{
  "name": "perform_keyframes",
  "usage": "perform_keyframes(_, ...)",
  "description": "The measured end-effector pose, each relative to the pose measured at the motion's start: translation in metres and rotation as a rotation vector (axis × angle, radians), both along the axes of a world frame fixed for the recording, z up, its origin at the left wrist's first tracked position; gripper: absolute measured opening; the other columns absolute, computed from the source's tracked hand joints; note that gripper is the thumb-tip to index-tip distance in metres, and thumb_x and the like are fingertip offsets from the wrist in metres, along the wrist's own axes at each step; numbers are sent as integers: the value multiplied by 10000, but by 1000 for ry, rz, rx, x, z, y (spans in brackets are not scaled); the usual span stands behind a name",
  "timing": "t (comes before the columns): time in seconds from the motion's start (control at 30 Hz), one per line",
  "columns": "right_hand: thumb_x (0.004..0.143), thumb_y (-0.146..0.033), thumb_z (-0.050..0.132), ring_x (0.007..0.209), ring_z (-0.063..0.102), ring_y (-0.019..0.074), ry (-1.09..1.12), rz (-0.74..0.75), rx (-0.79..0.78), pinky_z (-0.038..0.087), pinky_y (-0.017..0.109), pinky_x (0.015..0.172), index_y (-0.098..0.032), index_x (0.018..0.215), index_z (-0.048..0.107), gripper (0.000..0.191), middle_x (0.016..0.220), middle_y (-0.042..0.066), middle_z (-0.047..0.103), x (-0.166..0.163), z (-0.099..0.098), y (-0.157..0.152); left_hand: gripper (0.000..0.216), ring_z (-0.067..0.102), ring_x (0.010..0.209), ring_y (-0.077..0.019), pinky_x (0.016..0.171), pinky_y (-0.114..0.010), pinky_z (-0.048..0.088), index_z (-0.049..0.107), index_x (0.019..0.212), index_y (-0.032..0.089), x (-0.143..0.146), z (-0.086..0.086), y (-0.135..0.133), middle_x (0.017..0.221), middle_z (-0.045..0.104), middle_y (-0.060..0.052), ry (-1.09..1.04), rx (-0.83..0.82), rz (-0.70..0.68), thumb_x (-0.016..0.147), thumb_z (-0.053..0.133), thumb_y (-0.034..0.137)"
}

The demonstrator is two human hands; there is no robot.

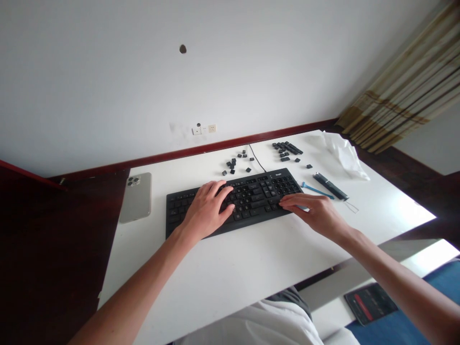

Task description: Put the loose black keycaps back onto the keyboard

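Observation:
A black keyboard (256,203) lies across the white table, some key positions on it bare of their caps. My left hand (206,206) rests over its left-middle part, fingers spread and nothing gripped. At the number pad on the right end, my right hand (314,208) has thumb and fingertips pinched together; whatever is between them is hidden. Loose black keycaps (233,163) are scattered behind the keyboard, and a denser group of keycaps (289,147) sits farther right. Right of the keyboard lie a thin blue tool (318,190) and a black brush-like tool (329,186) with a wire loop (351,207) at its end.
A phone (136,199) lies face down at the table's left side. The keyboard's cable (257,159) runs to the back edge. A crumpled white plastic bag (343,151) is at the back right. Below the front edge, a dark-screened device (372,303) rests near blue fabric.

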State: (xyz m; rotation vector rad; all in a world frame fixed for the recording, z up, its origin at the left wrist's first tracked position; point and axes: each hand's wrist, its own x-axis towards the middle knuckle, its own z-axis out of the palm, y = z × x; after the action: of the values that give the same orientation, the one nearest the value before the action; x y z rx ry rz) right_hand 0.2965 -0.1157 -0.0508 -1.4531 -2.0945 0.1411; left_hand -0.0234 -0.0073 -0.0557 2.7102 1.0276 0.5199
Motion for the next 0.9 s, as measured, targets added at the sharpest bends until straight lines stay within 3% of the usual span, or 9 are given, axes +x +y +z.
perform_keyframes(0.67, 1004, -214, 596, 973, 782, 212, -38, 48, -1, 662, 338, 877, -258, 1020, 815, 224, 1074, 23, 815, -1, 0, 0, 405, 505, 1389, -313, 1215, -534, 417, 592, 1404, 239, 0, -1, 1, 1494, 548, -99, -3, 0, 1, 1020, 566, 363)
perform_keyframes(0.8, 998, -177, 589, 1033, 774, 228, -161, 26, 48, 660, 386, 923, -264, 1119, 803, 260, 1115, 14, 813, -5, -4, -9, 395, 511, 1385, -316, 1208, -546, 421, 594, 1397, 256, 1, 0, 0, 1485, 553, -95, -17, -11, 3, 1014, 575, 351)
perform_keyframes(0.9, 993, -167, 588, 1053, 768, 255, -305, -41, 76, 682, 403, 841, -238, 1173, 788, 278, 1147, 32, 806, -15, -4, -19, 394, 511, 1385, -317, 1210, -548, 418, 593, 1396, 260, 0, 1, 0, 1485, 551, -94, -16, -16, 2, 1012, 575, 346)
